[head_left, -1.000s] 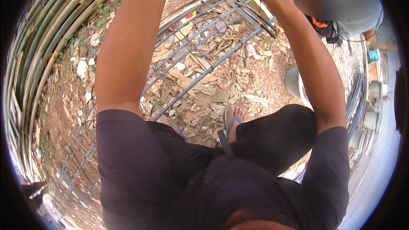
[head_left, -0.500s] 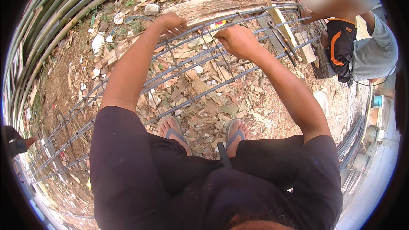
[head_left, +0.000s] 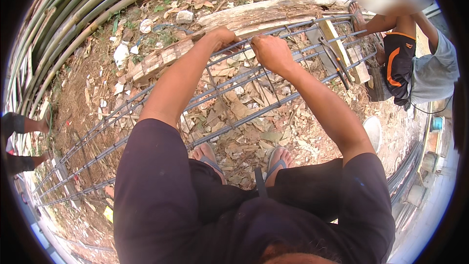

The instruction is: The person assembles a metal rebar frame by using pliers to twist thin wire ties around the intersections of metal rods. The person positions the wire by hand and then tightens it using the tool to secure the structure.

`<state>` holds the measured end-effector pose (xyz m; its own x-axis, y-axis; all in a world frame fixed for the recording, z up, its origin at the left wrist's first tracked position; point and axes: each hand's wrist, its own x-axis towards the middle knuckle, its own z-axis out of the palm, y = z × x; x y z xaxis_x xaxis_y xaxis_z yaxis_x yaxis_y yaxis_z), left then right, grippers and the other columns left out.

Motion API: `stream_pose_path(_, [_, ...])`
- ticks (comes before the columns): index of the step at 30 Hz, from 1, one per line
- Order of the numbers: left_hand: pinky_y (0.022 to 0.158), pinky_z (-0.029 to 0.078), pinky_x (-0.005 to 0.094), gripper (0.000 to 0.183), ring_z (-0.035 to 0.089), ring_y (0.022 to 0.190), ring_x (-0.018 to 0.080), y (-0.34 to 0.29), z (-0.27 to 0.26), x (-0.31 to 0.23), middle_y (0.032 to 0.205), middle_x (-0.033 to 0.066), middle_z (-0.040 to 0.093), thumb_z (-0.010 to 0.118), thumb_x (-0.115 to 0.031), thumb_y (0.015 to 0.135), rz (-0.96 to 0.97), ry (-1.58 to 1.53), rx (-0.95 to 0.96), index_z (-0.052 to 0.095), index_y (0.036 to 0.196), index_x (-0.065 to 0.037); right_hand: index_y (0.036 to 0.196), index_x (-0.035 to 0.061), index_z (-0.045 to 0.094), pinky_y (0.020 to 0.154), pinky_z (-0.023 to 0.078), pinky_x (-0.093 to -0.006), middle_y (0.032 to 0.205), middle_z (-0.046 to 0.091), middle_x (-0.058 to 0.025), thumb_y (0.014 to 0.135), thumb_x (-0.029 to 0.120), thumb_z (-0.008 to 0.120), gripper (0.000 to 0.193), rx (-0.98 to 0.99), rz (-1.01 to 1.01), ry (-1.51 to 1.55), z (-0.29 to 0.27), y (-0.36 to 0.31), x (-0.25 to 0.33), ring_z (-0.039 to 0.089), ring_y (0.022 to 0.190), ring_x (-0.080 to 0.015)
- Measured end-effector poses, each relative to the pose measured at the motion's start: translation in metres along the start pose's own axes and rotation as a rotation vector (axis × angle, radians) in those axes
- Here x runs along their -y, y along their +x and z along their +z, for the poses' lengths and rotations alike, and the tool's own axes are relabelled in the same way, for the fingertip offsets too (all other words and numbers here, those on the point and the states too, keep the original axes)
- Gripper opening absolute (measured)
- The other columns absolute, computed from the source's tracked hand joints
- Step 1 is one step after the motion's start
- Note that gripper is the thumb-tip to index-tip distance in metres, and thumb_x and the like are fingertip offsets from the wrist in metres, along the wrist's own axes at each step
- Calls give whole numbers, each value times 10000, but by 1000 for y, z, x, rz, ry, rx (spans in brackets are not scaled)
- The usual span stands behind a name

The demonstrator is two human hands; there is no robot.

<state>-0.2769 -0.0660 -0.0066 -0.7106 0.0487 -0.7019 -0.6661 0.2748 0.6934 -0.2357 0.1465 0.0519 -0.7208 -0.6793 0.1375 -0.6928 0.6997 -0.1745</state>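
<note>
A long cage of steel reinforcing bars (head_left: 251,116), with square stirrups tied across it, runs from lower left to upper right in front of me. My left hand (head_left: 224,39) is at the cage's far top bar, its fingers curled down over it and partly hidden. Just right of it my right hand (head_left: 271,53) is closed in a pinch beside the same bar, above a stirrup. Whatever lies between its fingertips is too small to make out. Pincers (head_left: 334,63) with black and orange handles rest across the cage to the right.
A weathered log (head_left: 273,11) lies behind the cage, and bamboo poles (head_left: 53,29) are piled at far left. A wooden block (head_left: 337,44) supports the right end. Another person (head_left: 432,63) sits there; someone's legs (head_left: 27,124) show at left. Dry leaves (head_left: 234,151) cover the ground.
My left hand has moved right along the far bar, close to my right hand, and its outstretched fingers have curled. The view has shifted slightly, and more of the legs at left shows.
</note>
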Motion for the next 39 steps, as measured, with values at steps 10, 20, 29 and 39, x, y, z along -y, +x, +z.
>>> stream_pose_path(10, [765, 567, 316, 247, 725, 897, 175, 3, 3, 16, 988, 101, 787, 773, -101, 933, 274, -228, -43, 757, 1145, 25, 904, 55, 723, 744, 568, -503, 869, 737, -172, 930, 165, 613, 158, 45, -72, -9, -22, 7, -15, 730, 850, -372])
stream_pose_path(20, [755, 540, 296, 180, 687, 802, 135, -3, 26, 14, 931, 75, 773, 775, -133, 943, 390, -110, -321, 774, 1036, 22, 920, 4, 727, 767, 587, -485, 908, 748, -174, 871, 30, 606, 133, 242, -144, -78, -35, 26, -5, 740, 886, -353])
stream_pose_path(29, [772, 541, 304, 195, 702, 829, 132, -20, 30, 21, 895, 94, 773, 731, -148, 955, 688, 80, -374, 765, 1036, 26, 965, 119, 768, 775, 571, -476, 918, 758, -147, 890, 185, 681, 131, 117, 39, 36, -5, 69, -46, 729, 912, -358])
stream_pose_path(39, [773, 554, 360, 170, 718, 782, 210, -28, 39, 20, 885, 139, 777, 722, -159, 947, 768, 115, -448, 769, 1024, -14, 990, 158, 824, 870, 573, -454, 969, 785, -143, 873, 300, 772, 192, 372, 100, 81, 20, 89, -57, 741, 959, -336])
